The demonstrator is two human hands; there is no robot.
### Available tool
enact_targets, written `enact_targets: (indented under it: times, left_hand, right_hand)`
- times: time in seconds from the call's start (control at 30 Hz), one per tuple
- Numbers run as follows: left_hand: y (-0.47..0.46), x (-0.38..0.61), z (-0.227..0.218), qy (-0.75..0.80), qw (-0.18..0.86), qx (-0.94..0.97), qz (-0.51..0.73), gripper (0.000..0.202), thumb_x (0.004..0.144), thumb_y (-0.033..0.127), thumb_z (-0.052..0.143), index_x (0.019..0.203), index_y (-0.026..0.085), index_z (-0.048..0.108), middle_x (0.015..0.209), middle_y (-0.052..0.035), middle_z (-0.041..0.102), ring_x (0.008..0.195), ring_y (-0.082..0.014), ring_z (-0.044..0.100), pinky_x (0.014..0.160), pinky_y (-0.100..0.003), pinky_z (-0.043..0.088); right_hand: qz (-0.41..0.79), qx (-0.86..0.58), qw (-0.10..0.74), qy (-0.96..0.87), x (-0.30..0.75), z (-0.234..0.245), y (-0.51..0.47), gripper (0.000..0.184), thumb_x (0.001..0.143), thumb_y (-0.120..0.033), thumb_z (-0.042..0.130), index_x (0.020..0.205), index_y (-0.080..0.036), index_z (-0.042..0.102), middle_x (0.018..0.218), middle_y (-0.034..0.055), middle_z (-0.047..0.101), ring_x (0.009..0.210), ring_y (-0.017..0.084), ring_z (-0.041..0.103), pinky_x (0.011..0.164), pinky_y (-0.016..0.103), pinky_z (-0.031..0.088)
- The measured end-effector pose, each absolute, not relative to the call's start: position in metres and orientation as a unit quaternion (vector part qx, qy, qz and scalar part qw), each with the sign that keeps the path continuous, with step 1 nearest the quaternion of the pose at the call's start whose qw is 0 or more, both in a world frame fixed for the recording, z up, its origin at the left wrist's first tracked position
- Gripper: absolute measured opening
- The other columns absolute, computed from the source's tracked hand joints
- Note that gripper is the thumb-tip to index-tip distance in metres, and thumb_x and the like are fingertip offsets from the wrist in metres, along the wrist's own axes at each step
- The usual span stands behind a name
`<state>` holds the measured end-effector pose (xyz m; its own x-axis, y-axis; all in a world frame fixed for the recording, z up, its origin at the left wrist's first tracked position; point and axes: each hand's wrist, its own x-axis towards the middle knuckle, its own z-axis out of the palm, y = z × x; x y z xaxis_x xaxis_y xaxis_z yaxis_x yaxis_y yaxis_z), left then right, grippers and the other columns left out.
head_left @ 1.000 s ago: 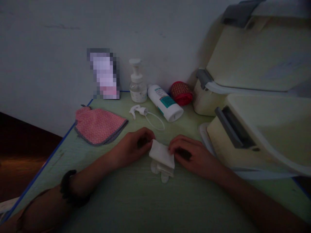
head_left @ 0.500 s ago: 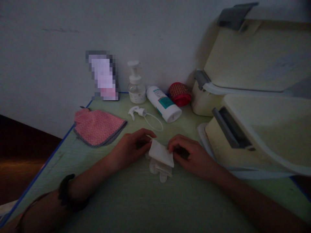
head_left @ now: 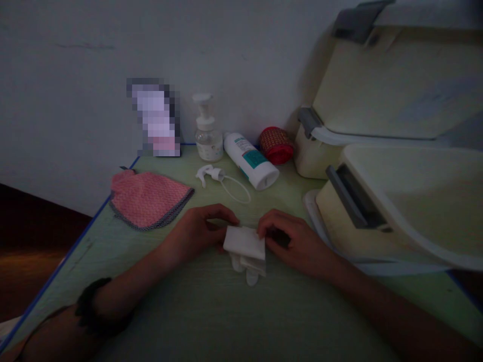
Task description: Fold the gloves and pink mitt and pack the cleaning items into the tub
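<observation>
A white glove, folded into a small flat packet, lies low over the table between my two hands. Thin, rounded finger ends stick out beneath its front edge. My left hand is at the packet's upper left corner, thumb and forefinger closed about it; the thumb tip is partly hidden. On the opposite side my right hand pinches the right edge between thumb and curled fingers. A dark band circles my left wrist.
Behind my hands lie a spray trigger with tube, a white bottle and a red roll. A pump bottle stands by the wall. A pink cloth lies left; open cream bins stand right. A blurred-out upright object leans back left.
The folded glove's top layer has turned from slanted to nearly level and lies flatter. My left hand has moved slightly down and left with its edge. The view has shifted a little.
</observation>
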<state>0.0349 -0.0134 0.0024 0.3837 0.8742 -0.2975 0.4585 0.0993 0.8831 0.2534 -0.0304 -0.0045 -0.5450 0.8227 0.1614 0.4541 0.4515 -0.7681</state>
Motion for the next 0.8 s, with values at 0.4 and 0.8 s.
enact_targets:
  times: [0.4,0.8]
  left_hand:
    - [-0.007,0.023,0.0,0.33,0.267,0.874,0.238,0.017,0.078,0.014,0.056,0.092,0.018,0.063,0.1,-0.0058,0.054,0.09,-0.0151,0.055,0.079,-0.027,0.046]
    - [-0.009,0.024,0.0,0.282,0.26,0.891,0.242,0.013,0.08,0.017,0.054,0.09,0.019,0.062,0.089,-0.0032,0.055,0.081,-0.0135,0.055,0.071,-0.024,0.046]
  right_hand:
    - [0.33,-0.389,0.252,-0.823,0.252,-0.005,-0.032,0.02,0.072,-0.001,0.052,0.083,-0.017,0.053,0.088,0.0015,0.054,0.073,0.009,0.052,0.065,0.022,0.043]
    - [0.285,-0.32,0.262,-0.865,0.256,-0.004,-0.031,0.023,0.073,-0.001,0.053,0.089,-0.017,0.058,0.093,0.0031,0.054,0.087,0.011,0.052,0.078,0.023,0.042]
